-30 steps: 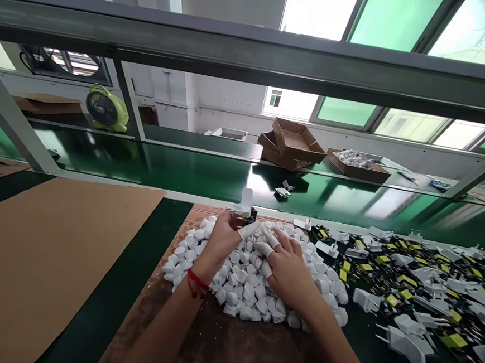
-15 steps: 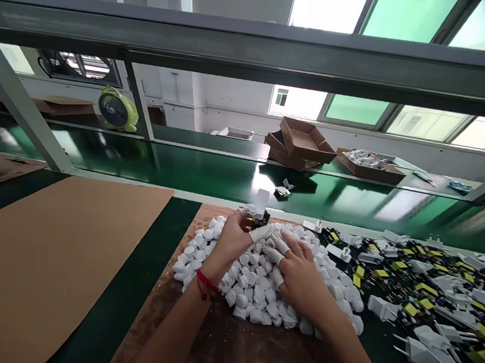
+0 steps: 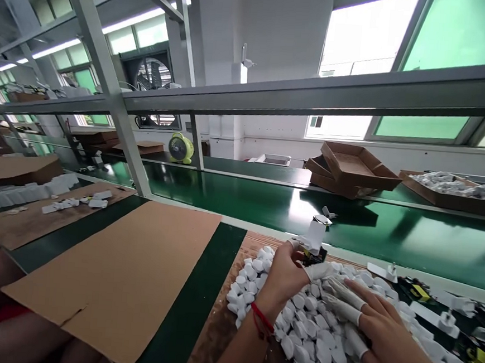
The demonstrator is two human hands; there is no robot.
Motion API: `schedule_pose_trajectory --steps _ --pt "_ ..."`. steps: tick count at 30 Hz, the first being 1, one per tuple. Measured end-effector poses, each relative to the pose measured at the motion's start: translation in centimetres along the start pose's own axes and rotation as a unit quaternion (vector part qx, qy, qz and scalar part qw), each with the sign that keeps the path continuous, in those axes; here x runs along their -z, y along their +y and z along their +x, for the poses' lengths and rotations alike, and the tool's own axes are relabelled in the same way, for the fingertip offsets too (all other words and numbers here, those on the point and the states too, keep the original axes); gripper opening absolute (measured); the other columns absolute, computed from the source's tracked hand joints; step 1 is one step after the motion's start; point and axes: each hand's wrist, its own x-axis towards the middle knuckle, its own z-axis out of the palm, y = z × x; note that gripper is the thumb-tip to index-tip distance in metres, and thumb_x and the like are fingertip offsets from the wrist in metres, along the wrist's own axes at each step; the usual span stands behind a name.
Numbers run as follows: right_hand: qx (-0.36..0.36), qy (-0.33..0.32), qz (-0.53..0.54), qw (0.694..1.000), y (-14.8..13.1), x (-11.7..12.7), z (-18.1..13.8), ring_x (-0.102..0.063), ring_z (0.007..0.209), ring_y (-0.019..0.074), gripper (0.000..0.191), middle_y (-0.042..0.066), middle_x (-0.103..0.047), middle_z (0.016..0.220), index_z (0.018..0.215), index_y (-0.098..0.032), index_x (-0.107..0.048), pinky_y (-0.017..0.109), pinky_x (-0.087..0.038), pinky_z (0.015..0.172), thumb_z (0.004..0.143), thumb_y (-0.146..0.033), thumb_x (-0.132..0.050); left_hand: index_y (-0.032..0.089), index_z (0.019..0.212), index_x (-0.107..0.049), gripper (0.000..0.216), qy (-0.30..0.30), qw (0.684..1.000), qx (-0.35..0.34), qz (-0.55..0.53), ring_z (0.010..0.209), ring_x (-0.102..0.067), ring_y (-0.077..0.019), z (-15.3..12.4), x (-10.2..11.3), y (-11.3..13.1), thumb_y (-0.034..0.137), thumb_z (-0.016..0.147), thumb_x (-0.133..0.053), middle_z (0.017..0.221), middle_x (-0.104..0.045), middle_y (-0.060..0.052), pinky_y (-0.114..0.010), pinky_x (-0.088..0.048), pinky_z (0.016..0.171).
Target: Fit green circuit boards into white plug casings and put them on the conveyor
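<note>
My left hand (image 3: 284, 272), with a red string at the wrist, is closed around a white charger plug part (image 3: 314, 238) with a dark board under it, held just above a heap of small white plastic caps (image 3: 298, 326). My right hand (image 3: 377, 332) lies on the heap with its fingers stretched out; white finger cots cover the fingertips. I cannot see anything held in the right hand.
A green conveyor belt (image 3: 266, 197) runs behind the heap, with loose parts (image 3: 327, 213) on it. A brown cardboard sheet (image 3: 122, 267) lies at left. Open cardboard boxes (image 3: 353, 168) and a green fan (image 3: 181, 147) stand beyond the belt. Charger shells and boards (image 3: 446, 315) lie at right.
The view has swung up and to the left, so the hands now sit lower right. Both hands keep the same pose on the heap, the left still gripping the plug part.
</note>
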Motion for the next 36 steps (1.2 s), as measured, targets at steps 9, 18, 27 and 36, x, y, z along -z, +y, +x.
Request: schedule_pose_trajectory --steps 9,18,27,36 --pt "-0.076 0.038 0.047 0.995 -1.4 1.4 1.3 -0.056 0.113 0.0314 0.053 0.014 -0.068 0.111 0.112 -0.016 -0.062 0.05 -0.042 0.093 0.063 -0.004 -0.043 0.015 0.091 -0.065 0.055 -0.009 0.999 -0.033 0.011 0.081 -0.063 -0.0208 0.5 0.7 0.5 0.029 0.044 -0.088 0.091 -0.07 -0.008 -0.027 -0.046 0.064" --pt "-0.301 0.214 0.437 0.82 -2.4 4.8 2.8 -0.063 0.091 0.0252 0.023 0.007 -0.069 0.091 0.102 -0.023 -0.061 0.041 -0.049 0.084 0.084 -0.036 -0.057 0.017 0.112 -0.063 0.058 -0.057 0.985 -0.081 0.139 0.091 -0.061 -0.0247 0.4 1.2 0.4 0.026 0.057 -0.079 0.106 -0.065 -0.01 -0.032 -0.049 0.074" --pt "-0.3 0.339 0.588 0.67 -2.0 4.6 2.9 -0.064 0.076 0.0191 0.017 0.002 -0.071 0.08 0.089 -0.024 -0.07 0.034 -0.051 0.074 0.078 -0.037 -0.071 0.03 0.133 -0.052 0.073 -0.249 0.883 -0.188 0.35 0.094 -0.056 -0.0277 -1.7 0.3 1.8 0.013 0.063 -0.067 0.099 -0.065 -0.007 -0.039 -0.047 0.086" --pt "-0.236 0.298 0.644 0.664 -2.9 5.0 2.0 -0.062 0.064 0.0153 0.018 0.0 -0.072 0.085 0.098 -0.03 -0.071 0.029 -0.052 0.063 0.08 -0.03 -0.07 0.027 0.14 -0.043 0.089 -0.257 0.935 -0.098 0.222 0.093 -0.062 -0.0268 -1.1 0.9 1.6 0.024 0.059 -0.079 0.108 -0.066 -0.009 -0.036 -0.052 0.079"
